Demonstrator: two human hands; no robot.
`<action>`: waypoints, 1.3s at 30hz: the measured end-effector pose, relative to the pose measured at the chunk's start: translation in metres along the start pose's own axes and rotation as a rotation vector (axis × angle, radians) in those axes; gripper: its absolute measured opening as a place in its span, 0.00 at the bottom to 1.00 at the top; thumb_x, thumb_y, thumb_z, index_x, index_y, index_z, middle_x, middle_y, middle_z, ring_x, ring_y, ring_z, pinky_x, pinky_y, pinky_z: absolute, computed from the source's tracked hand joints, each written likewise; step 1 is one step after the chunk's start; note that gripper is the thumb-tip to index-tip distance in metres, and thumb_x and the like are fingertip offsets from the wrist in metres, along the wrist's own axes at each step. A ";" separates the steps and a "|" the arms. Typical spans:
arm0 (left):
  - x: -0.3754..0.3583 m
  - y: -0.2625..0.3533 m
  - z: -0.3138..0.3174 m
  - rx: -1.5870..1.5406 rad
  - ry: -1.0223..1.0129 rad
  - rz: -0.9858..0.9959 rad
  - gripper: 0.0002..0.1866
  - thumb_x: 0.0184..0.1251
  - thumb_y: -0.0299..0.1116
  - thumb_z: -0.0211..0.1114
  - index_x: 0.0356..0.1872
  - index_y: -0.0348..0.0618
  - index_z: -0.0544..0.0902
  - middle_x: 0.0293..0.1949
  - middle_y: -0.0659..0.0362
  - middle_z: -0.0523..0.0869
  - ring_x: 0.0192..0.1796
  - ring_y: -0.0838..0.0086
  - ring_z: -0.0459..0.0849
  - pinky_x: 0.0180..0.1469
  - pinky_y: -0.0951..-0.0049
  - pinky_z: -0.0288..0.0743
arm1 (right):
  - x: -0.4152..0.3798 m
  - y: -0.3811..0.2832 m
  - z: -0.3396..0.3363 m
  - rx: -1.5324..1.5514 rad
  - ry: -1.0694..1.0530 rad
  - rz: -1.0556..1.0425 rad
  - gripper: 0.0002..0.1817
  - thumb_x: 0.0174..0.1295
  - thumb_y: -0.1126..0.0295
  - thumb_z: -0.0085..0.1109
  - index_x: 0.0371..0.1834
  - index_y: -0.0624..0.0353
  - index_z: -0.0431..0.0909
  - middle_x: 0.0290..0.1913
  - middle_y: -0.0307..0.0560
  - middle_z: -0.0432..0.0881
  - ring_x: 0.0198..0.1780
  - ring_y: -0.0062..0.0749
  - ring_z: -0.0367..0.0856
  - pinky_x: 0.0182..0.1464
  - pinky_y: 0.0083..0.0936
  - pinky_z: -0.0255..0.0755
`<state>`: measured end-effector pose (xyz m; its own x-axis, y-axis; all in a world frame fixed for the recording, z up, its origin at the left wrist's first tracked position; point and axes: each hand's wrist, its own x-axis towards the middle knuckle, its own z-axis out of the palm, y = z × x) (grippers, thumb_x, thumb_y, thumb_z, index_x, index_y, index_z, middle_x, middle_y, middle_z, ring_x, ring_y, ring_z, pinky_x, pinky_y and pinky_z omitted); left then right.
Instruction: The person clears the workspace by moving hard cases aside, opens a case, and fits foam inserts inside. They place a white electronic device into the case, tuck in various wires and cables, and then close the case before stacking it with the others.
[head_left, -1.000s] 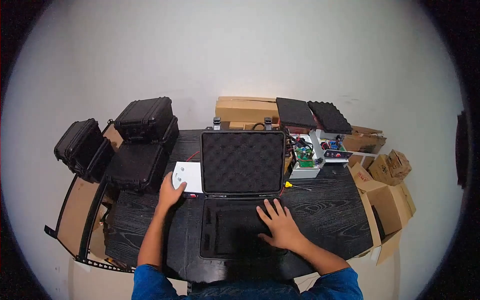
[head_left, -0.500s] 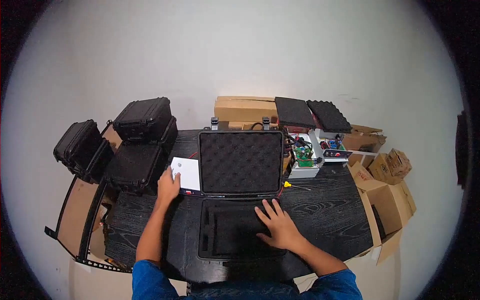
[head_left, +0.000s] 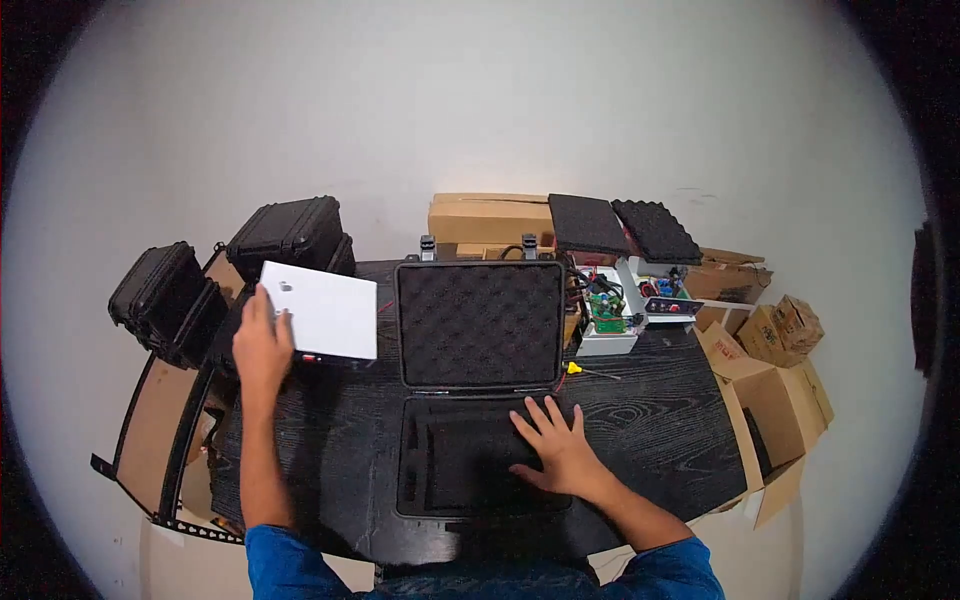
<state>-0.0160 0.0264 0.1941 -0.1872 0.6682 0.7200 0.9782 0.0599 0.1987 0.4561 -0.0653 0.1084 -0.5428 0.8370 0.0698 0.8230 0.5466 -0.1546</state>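
Note:
My left hand [head_left: 264, 348] grips the left edge of a white box-shaped device [head_left: 330, 310], which has a dark front panel with a small red part. The device is held raised, left of the open black hard case and partly in front of the stacked cases. The case's lid [head_left: 480, 322] stands up, lined with bumpy black foam. Its base [head_left: 470, 455] holds black foam with a rectangular recess. My right hand [head_left: 555, 447] rests over the right side of the foam, fingers spread, holding nothing.
Closed black cases [head_left: 285, 240] are stacked at the left. A yellow-handled screwdriver [head_left: 574, 369] lies right of the lid. Behind it are opened white devices with green circuit boards [head_left: 608, 312] and black foam sheets [head_left: 590, 222]. Cardboard boxes [head_left: 770, 400] stand at the right.
My left hand has lifted the white device and moved it left and up, away from the case lid. The right hand has stayed almost in place on the foam.

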 end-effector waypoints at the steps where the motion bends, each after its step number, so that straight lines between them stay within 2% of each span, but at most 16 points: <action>1: -0.002 0.001 -0.015 0.008 0.055 0.009 0.30 0.76 0.37 0.64 0.76 0.38 0.71 0.65 0.36 0.81 0.58 0.38 0.87 0.57 0.47 0.84 | 0.002 0.000 -0.002 0.041 0.030 0.006 0.51 0.63 0.44 0.73 0.85 0.52 0.59 0.85 0.65 0.54 0.85 0.70 0.50 0.77 0.81 0.46; 5: -0.013 0.024 -0.069 -0.092 0.135 -0.073 0.23 0.75 0.32 0.64 0.69 0.43 0.83 0.66 0.35 0.81 0.59 0.42 0.89 0.58 0.52 0.85 | 0.022 -0.007 -0.030 0.158 0.205 -0.030 0.54 0.62 0.39 0.71 0.85 0.55 0.59 0.86 0.66 0.52 0.86 0.67 0.48 0.78 0.81 0.40; 9: -0.031 0.053 -0.092 -0.106 0.168 0.032 0.18 0.75 0.32 0.65 0.62 0.46 0.88 0.66 0.34 0.81 0.58 0.43 0.89 0.57 0.53 0.85 | 0.048 -0.037 -0.077 0.196 0.425 -0.211 0.57 0.62 0.31 0.65 0.84 0.60 0.59 0.86 0.70 0.50 0.87 0.67 0.46 0.79 0.79 0.35; 12: -0.042 0.098 -0.100 -0.298 0.111 0.092 0.17 0.71 0.29 0.69 0.59 0.44 0.90 0.65 0.34 0.82 0.59 0.42 0.89 0.59 0.54 0.84 | 0.062 -0.070 -0.105 0.079 0.454 -0.249 0.61 0.61 0.26 0.62 0.83 0.67 0.58 0.85 0.76 0.48 0.87 0.69 0.45 0.78 0.79 0.36; 14: -0.048 0.125 -0.100 -0.364 0.061 0.183 0.17 0.68 0.29 0.71 0.57 0.43 0.91 0.64 0.34 0.82 0.60 0.42 0.88 0.60 0.55 0.84 | 0.068 -0.083 -0.110 0.029 0.401 -0.232 0.70 0.53 0.24 0.68 0.82 0.75 0.54 0.82 0.87 0.45 0.86 0.75 0.43 0.77 0.81 0.35; 16: -0.056 0.146 -0.095 -0.423 0.023 0.256 0.17 0.66 0.29 0.73 0.56 0.43 0.91 0.64 0.33 0.82 0.60 0.42 0.88 0.61 0.55 0.84 | 0.072 -0.083 -0.105 0.019 0.308 -0.171 0.75 0.48 0.27 0.75 0.84 0.75 0.47 0.82 0.89 0.41 0.85 0.78 0.41 0.76 0.82 0.36; 19: -0.062 0.173 -0.090 -0.502 0.000 0.317 0.17 0.63 0.30 0.75 0.54 0.45 0.92 0.63 0.34 0.83 0.60 0.42 0.88 0.60 0.54 0.84 | 0.065 -0.080 -0.099 0.016 0.358 -0.074 0.79 0.39 0.35 0.83 0.85 0.72 0.44 0.80 0.87 0.45 0.82 0.81 0.47 0.76 0.78 0.44; 24: -0.066 0.199 -0.087 -0.466 0.041 0.452 0.18 0.59 0.32 0.78 0.52 0.47 0.92 0.63 0.36 0.83 0.59 0.45 0.89 0.60 0.56 0.85 | 0.068 -0.043 -0.078 0.200 0.626 -0.223 0.78 0.28 0.48 0.88 0.86 0.60 0.50 0.75 0.77 0.55 0.74 0.76 0.58 0.74 0.66 0.54; 25: -0.064 0.197 -0.087 -0.451 0.042 0.506 0.23 0.58 0.37 0.79 0.56 0.44 0.90 0.59 0.39 0.86 0.58 0.48 0.89 0.66 0.49 0.80 | 0.066 -0.036 -0.077 0.196 0.635 -0.234 0.77 0.27 0.49 0.87 0.86 0.59 0.51 0.75 0.77 0.55 0.74 0.76 0.58 0.74 0.66 0.54; 28: -0.058 0.176 -0.097 -0.613 -0.021 0.509 0.28 0.56 0.41 0.76 0.59 0.41 0.88 0.54 0.43 0.89 0.56 0.50 0.90 0.73 0.42 0.70 | 0.057 -0.019 -0.085 0.204 0.609 -0.269 0.74 0.26 0.50 0.86 0.85 0.55 0.57 0.75 0.75 0.56 0.74 0.74 0.58 0.75 0.64 0.54; 29: -0.061 0.158 -0.080 -0.770 -0.006 0.429 0.30 0.54 0.42 0.73 0.59 0.39 0.87 0.49 0.48 0.91 0.52 0.52 0.90 0.77 0.39 0.63 | 0.053 -0.014 -0.091 0.225 0.573 -0.280 0.73 0.26 0.50 0.86 0.85 0.54 0.58 0.74 0.75 0.57 0.73 0.73 0.58 0.74 0.63 0.54; 30: -0.067 0.140 -0.064 -0.877 -0.001 0.366 0.24 0.52 0.35 0.72 0.53 0.39 0.88 0.49 0.48 0.91 0.53 0.52 0.89 0.75 0.42 0.65 | 0.049 -0.009 -0.096 0.246 0.538 -0.288 0.72 0.26 0.50 0.85 0.84 0.53 0.59 0.73 0.75 0.58 0.72 0.73 0.59 0.74 0.63 0.53; 32: -0.085 0.116 -0.029 -0.824 -0.123 0.253 0.20 0.51 0.31 0.73 0.48 0.41 0.90 0.57 0.46 0.87 0.64 0.50 0.82 0.75 0.43 0.64 | 0.042 0.002 -0.104 0.349 0.402 -0.299 0.73 0.26 0.50 0.86 0.85 0.53 0.58 0.76 0.72 0.58 0.75 0.71 0.59 0.77 0.59 0.54; 34: -0.110 0.113 -0.002 -0.808 -0.281 0.273 0.16 0.50 0.28 0.75 0.44 0.46 0.91 0.69 0.43 0.78 0.74 0.46 0.70 0.77 0.43 0.59 | 0.037 0.012 -0.107 0.493 0.261 -0.336 0.74 0.27 0.51 0.86 0.86 0.53 0.57 0.77 0.70 0.58 0.76 0.70 0.59 0.78 0.57 0.54; 36: -0.140 0.106 0.024 -0.849 -0.494 0.299 0.15 0.54 0.34 0.79 0.44 0.50 0.92 0.79 0.40 0.64 0.82 0.38 0.53 0.81 0.38 0.47 | 0.037 0.018 -0.101 0.576 0.134 -0.388 0.74 0.28 0.52 0.86 0.87 0.53 0.54 0.78 0.65 0.59 0.79 0.65 0.59 0.80 0.52 0.54; 39: -0.165 0.101 0.041 -0.813 -0.625 0.255 0.18 0.55 0.36 0.79 0.48 0.50 0.92 0.82 0.38 0.60 0.84 0.36 0.47 0.82 0.35 0.43 | 0.038 0.020 -0.083 0.650 0.014 -0.470 0.74 0.30 0.54 0.86 0.88 0.54 0.53 0.79 0.61 0.61 0.80 0.58 0.59 0.81 0.49 0.52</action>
<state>0.1170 -0.0471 0.0679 0.3211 0.8679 0.3789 0.5843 -0.4964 0.6420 0.4656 -0.0205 0.1897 -0.8028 0.5254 0.2819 0.2439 0.7208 -0.6489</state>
